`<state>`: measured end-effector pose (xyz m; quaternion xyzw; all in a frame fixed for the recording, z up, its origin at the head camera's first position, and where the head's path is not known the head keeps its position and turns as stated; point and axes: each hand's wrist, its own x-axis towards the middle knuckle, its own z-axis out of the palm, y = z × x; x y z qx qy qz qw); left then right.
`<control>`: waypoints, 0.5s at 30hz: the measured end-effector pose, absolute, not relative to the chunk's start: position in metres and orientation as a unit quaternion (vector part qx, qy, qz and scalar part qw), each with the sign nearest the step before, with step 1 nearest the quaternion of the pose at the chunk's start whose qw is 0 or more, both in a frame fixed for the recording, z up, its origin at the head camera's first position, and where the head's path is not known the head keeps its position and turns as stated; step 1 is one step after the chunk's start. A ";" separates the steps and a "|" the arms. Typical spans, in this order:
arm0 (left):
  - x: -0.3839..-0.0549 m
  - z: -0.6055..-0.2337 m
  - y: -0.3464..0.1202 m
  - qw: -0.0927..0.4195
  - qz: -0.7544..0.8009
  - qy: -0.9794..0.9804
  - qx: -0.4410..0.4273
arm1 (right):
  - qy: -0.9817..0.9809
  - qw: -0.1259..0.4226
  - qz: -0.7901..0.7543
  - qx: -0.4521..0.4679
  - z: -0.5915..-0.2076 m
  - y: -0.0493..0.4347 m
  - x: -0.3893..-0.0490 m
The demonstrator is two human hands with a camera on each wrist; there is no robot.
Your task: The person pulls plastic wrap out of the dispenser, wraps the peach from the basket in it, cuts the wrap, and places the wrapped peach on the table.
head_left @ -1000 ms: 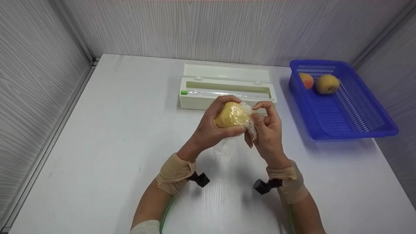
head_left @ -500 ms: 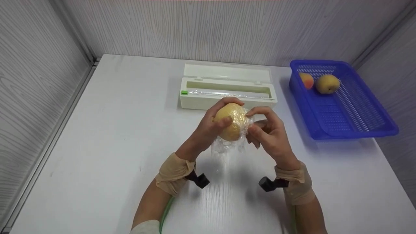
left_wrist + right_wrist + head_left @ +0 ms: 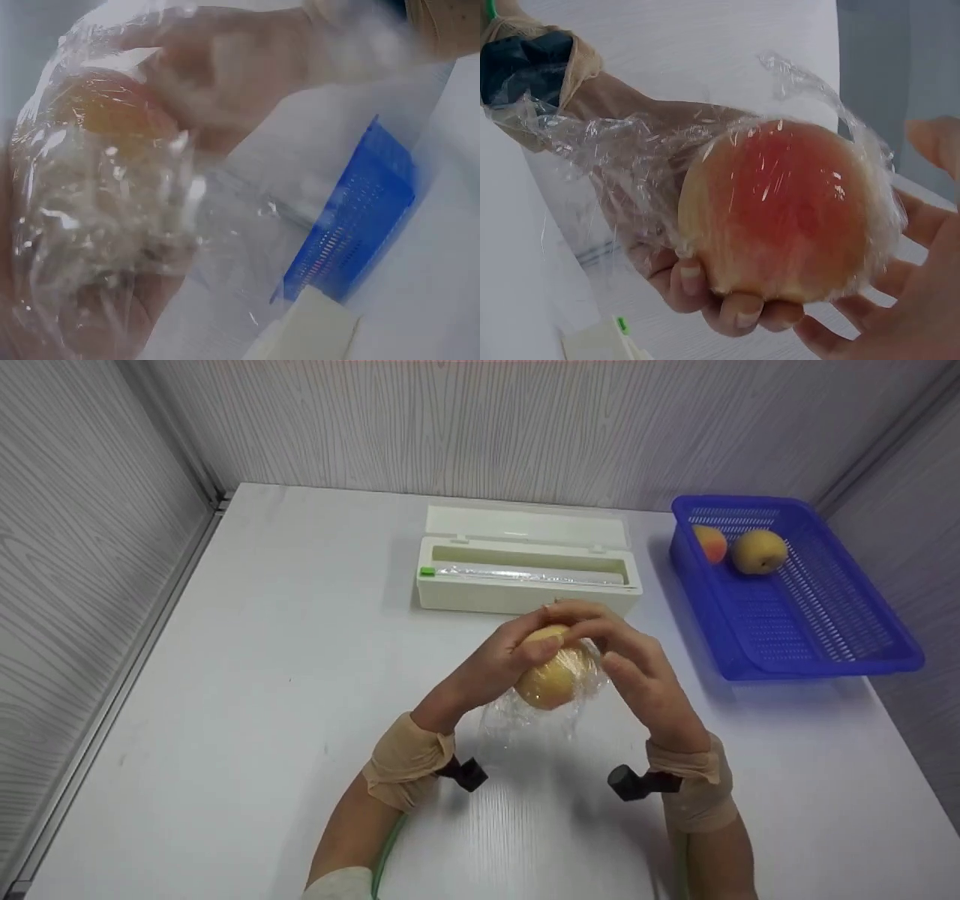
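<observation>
In the head view, my left hand (image 3: 491,664) grips a yellow peach (image 3: 549,684) with its thumb across the near side. Clear cling film (image 3: 514,718) covers the fruit and hangs loose below it. The right wrist view shows the red blush of the peach (image 3: 780,210) through tight, shiny film, with the left fingers under it and a crumpled film tail (image 3: 622,161) trailing toward the left wrist. My right hand (image 3: 646,679) arches over the right side, fingers extended and touching the wrapped fruit, thumb apart. Loose film (image 3: 112,195) blurs much of the left wrist view.
Behind the hands stands a white cling film box (image 3: 525,598), lid raised, with a film roll (image 3: 525,573) inside and a green slider (image 3: 427,571). A blue basket (image 3: 817,666) at the right holds a yellow fruit (image 3: 759,552) and a red-blushed one (image 3: 710,544). Panels surround the white table (image 3: 225,697).
The peach has turned in my left hand and come slightly nearer and right. My right hand has gone from pinching the film edge to spreading its fingers over the fruit. More loose film hangs below.
</observation>
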<state>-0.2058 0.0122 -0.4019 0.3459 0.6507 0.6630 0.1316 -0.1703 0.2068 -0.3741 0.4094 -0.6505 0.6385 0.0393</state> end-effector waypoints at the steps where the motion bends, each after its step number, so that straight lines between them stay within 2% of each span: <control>1: -0.205 -0.402 0.013 0.128 0.653 0.661 0.347 | -0.651 0.048 0.646 0.396 -0.375 0.204 -0.171; 5: -0.201 -0.402 0.016 0.098 0.608 0.702 0.356 | -0.693 0.095 0.622 0.351 -0.383 0.191 -0.173; 9: -0.198 -0.400 0.019 0.062 0.613 0.707 0.346 | -0.739 0.173 0.549 0.350 -0.391 0.181 -0.174; 15: -0.197 -0.398 0.022 0.078 0.730 0.617 0.283 | -0.757 0.301 0.446 0.371 -0.394 0.173 -0.174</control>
